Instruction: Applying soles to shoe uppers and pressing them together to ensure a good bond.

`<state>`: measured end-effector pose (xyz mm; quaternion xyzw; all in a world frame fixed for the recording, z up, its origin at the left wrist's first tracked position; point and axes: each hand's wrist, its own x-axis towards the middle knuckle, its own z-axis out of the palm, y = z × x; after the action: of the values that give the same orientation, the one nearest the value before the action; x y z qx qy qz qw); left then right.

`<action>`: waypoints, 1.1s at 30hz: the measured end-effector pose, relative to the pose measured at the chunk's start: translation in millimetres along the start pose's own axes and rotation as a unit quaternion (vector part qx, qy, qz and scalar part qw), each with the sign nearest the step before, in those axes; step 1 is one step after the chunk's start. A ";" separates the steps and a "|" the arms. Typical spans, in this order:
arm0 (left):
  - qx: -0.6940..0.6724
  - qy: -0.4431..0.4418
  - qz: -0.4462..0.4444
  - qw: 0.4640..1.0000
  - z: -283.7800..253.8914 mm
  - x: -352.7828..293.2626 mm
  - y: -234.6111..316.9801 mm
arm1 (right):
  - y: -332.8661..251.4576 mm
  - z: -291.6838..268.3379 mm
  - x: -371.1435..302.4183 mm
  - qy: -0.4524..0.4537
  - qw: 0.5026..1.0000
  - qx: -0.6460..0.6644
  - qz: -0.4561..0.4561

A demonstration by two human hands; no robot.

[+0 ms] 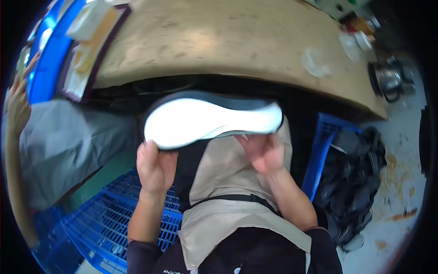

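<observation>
A shoe sole (pixel 210 119) with a bright white face and a dark rim lies level across the view, above my lap. At its wide end, my left hand (pixel 155 168) grips the near edge with the fingertips. The narrower end sits in my right hand (pixel 264 153), whose fingers reach up beneath the near edge. Motion blur softens both hands and the sole, and some fingers are hidden behind it. A beige apron (pixel 246 219) covers my lap below.
A worn tan table (pixel 219 41) runs along the far side. Blue crates stand at the left (pixel 109 223) and right (pixel 317 155), the right one beside dark shoes (pixel 351 178). A glass pot (pixel 388 77) is at far right. Another person's arm (pixel 16 137) shows at far left.
</observation>
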<state>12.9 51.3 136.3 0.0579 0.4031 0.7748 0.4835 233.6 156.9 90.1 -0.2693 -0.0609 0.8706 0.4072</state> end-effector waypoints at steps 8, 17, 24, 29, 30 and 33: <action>0.366 -0.202 -0.044 0.907 -58.0 -6.7 -51.5 | 7.6 6.9 33.6 0.023 0.923 -0.380 0.057; 0.401 -0.215 -0.172 0.874 -116.9 2.0 -72.5 | 76.2 -68.9 20.7 -0.093 0.828 -0.530 0.158; 0.438 -0.249 -0.118 0.856 -161.5 17.3 -96.5 | 90.0 -76.9 11.6 -0.131 0.761 -0.631 0.077; 0.458 -0.243 -0.098 0.850 -166.3 16.4 -95.8 | 112.5 -99.2 0.9 -0.151 0.710 -0.686 -0.042; 0.466 -0.241 -0.091 0.847 -164.1 16.8 -94.8 | 114.4 -100.9 -1.2 -0.157 0.698 -0.694 -0.079; 0.486 -0.255 -0.063 0.833 -140.5 16.7 -88.3 | 84.5 -89.1 -4.4 -0.162 0.703 -0.692 -0.002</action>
<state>-1.2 3.0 -22.7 0.4554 0.5932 0.4046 0.5263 225.0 87.6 -11.1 -0.3300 -0.7121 0.6129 0.0913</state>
